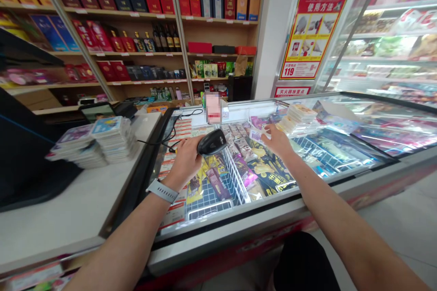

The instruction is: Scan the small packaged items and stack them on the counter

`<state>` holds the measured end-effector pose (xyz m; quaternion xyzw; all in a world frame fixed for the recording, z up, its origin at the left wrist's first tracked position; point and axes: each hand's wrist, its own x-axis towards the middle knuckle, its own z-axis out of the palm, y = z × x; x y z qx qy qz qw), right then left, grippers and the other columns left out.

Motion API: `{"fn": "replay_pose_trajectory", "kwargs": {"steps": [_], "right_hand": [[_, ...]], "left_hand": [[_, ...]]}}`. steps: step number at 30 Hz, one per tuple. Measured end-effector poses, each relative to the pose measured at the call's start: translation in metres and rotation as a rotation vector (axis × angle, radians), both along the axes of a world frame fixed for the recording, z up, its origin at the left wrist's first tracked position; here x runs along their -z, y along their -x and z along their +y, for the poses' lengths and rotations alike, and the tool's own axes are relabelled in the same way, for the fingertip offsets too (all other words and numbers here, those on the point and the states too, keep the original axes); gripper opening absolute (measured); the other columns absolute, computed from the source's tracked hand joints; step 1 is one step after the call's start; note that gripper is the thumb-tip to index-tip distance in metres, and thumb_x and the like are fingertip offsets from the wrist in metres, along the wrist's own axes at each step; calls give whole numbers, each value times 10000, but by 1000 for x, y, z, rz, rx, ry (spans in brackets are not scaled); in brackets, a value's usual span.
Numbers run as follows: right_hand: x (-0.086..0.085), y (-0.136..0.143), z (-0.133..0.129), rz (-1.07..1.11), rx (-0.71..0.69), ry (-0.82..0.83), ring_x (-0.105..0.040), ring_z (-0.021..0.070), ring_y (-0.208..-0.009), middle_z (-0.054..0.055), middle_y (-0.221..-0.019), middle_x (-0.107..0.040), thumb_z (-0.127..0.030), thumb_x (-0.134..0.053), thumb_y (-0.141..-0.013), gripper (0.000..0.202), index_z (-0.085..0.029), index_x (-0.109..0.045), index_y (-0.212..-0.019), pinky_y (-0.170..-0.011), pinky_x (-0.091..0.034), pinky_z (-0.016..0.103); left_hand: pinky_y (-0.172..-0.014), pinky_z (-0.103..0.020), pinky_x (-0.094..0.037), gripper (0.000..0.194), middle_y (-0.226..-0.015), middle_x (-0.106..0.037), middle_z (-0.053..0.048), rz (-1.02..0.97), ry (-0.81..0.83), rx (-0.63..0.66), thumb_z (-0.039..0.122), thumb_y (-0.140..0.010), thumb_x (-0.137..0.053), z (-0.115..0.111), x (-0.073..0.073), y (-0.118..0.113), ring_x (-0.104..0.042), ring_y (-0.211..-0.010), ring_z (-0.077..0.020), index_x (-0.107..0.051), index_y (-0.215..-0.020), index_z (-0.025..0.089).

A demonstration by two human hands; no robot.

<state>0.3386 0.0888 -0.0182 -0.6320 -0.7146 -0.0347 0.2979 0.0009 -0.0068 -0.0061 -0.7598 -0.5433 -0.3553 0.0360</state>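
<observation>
Scanner [211,142] fills the left hand [189,157] above a glass-topped freezer [221,235]. Fingers of the right hand [277,140] pinch a small flat pack [256,135] near a stack of packs [297,118].

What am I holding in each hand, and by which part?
Your left hand grips a black scanner behind its head; your right hand pinches a small pale-purple packet by its right end.

A pale grey strap [163,190] with small dark slots along part of its band circles the left wrist. The left hand [187,157] and right hand [277,142] are bare, as are both forearms [327,200]. Plain black cloth [303,261] rounds over what looks like a knee, its cut unclear.
</observation>
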Motion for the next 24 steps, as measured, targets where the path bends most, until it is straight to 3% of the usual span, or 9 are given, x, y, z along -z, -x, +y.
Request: {"fn": "replay_pose_trajectory", "kwargs": {"steps": [4,10,17,21,24], "right_hand": [[-2,-8,-1,-46,42,-10,-710,287,-1010,131,-1106,-771,-323,-548,-919,329,-162,-724,-1146,-870,-513,357],[-1,-16,4,43,31,-58,-727,289,-966,118,-1077,-791,-362,-584,-912,353,-179,-776,-1144,-926,-526,406],[6,-9,11,592,-92,88,-713,197,-596,47,-765,-758,-302,-596,-887,301,-152,-741,-1104,-628,-594,331],[5,1,16,949,-162,90,-738,196,-640,30,-725,-748,-275,-693,-828,171,-169,-710,-960,-697,-644,349],[-6,11,20,1197,-189,68,-750,196,-686,28,-729,-747,-216,-767,-769,168,-179,-681,-909,-802,-665,380]], "left_hand": [[-1151,-534,-394,553,-1301,-716,-112,-3,11,0,47,-789,-512,-1,0,0,-629,-1250,-308,-622,-1314,179],[-1115,-512,-424,550,-1297,-715,-132,-3,15,-2,42,-772,-523,0,-3,2,-640,-1233,-307,-625,-1298,164],[-1128,-524,-414,546,-1292,-719,-135,-19,-17,8,28,-770,-520,0,-1,2,-638,-1239,-306,-629,-1288,163],[-1108,-511,-442,528,-1274,-724,-142,-30,-28,19,20,-763,-517,0,-1,2,-646,-1226,-307,-643,-1259,151],[-1098,-510,-455,533,-1260,-730,-128,-30,-39,15,18,-760,-516,0,-1,2,-655,-1209,-306,-645,-1256,163]]}}
